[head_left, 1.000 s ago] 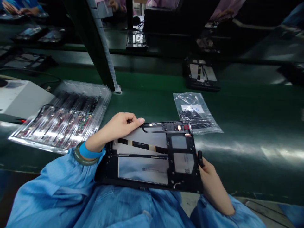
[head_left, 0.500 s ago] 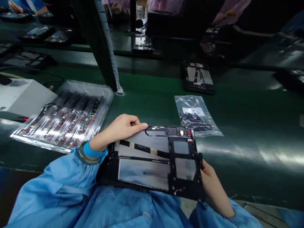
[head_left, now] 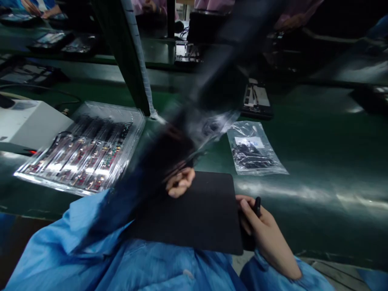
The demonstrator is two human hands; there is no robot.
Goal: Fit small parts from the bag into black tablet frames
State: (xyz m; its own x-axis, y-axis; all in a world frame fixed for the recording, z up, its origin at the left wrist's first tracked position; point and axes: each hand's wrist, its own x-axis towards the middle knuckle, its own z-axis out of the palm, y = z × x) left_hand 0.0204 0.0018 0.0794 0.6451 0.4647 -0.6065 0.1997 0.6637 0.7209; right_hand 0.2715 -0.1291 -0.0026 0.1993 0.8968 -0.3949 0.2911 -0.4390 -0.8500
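Observation:
My left hand (head_left: pixel 181 182) has its fingers curled at the edge of an opened tablet (head_left: pixel 209 105), which is raised, steeply tilted and smeared by motion. Underneath, a flat black panel (head_left: pixel 197 214) lies in front of my body. At that panel's right edge is my right hand (head_left: pixel 266 230), closed with a slim black pen-like tool (head_left: pixel 257 206) sticking up between thumb and fingers. Its fingertips reach the panel's edge; I cannot tell whether they grip it. The tablet's inner parts are too blurred to make out.
A clear plastic tray (head_left: pixel 87 149) of small circuit boards lies left, beside a white box-shaped device (head_left: pixel 30 125). A plastic bag of black parts (head_left: pixel 254 149) lies right. Behind stand a dark post (head_left: pixel 127 56) and another opened tablet (head_left: pixel 257 97). Co-workers' hands (head_left: pixel 39 10) show at the back.
The tablet, flat between my hands before, has swung up into a steep tilt in my left hand. The black panel beneath has come into view. My right hand stays near the same spot.

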